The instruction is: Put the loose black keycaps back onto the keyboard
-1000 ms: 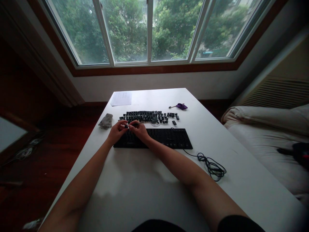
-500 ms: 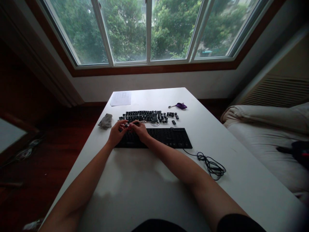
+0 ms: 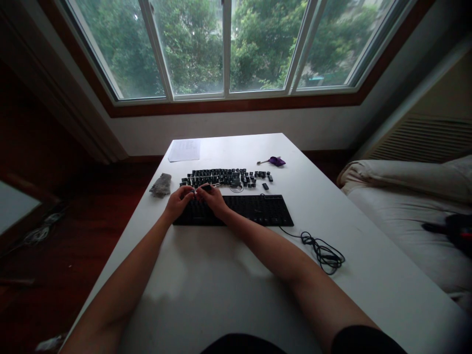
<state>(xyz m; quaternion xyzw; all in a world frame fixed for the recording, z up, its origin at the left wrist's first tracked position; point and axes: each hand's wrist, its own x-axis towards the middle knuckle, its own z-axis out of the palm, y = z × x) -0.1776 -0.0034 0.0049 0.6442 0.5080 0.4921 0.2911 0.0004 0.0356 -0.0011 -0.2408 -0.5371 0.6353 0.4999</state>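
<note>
Left hand (image 3: 179,202) pinching a tiny piece (image 3: 193,190), right hand (image 3: 213,199) gripping thin tool (image 3: 207,187), over black keyboard (image 3: 258,210)

Daylight enters through the window (image 3: 224,49) beyond the hands (image 3: 197,199); the room stays dim, corners darkened and bowed.

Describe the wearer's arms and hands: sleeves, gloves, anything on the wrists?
Both forearms are bare; no gloves on the left hand or right hand, no watch or bracelet visible. A black short sleeve edges the right upper arm; no sleeve shows on the left. Rings: too small to tell.
</note>
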